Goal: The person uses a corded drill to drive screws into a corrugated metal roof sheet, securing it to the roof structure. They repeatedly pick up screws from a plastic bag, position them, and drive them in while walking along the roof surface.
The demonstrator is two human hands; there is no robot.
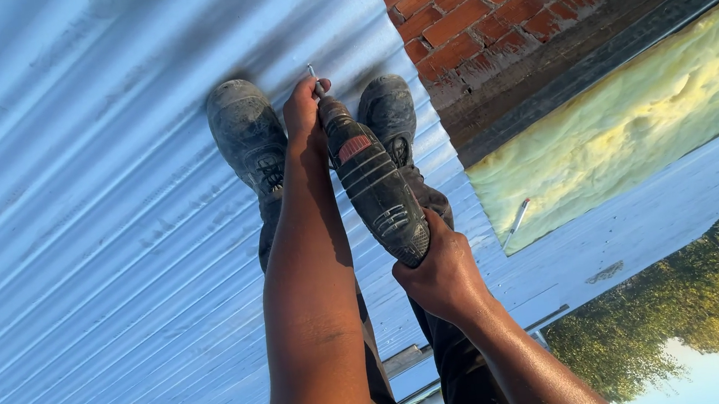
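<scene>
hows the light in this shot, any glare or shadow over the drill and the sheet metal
Head view: low warm sun lights the yellow foam and brick wall; the corrugated sheet reads cool blue, with a dark shadow behind the shoes. The drill, left hand and right hand are sharp, without strong glare. The picture appears upside down.

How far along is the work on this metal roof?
Done: the corrugated metal sheet already lies on the roof beside the brick wall. In hand: the right hand grips a drill, and the left hand steadies a screw at its tip. Left: that screw isn't yet driven in; yellow foam remains uncovered.
</scene>
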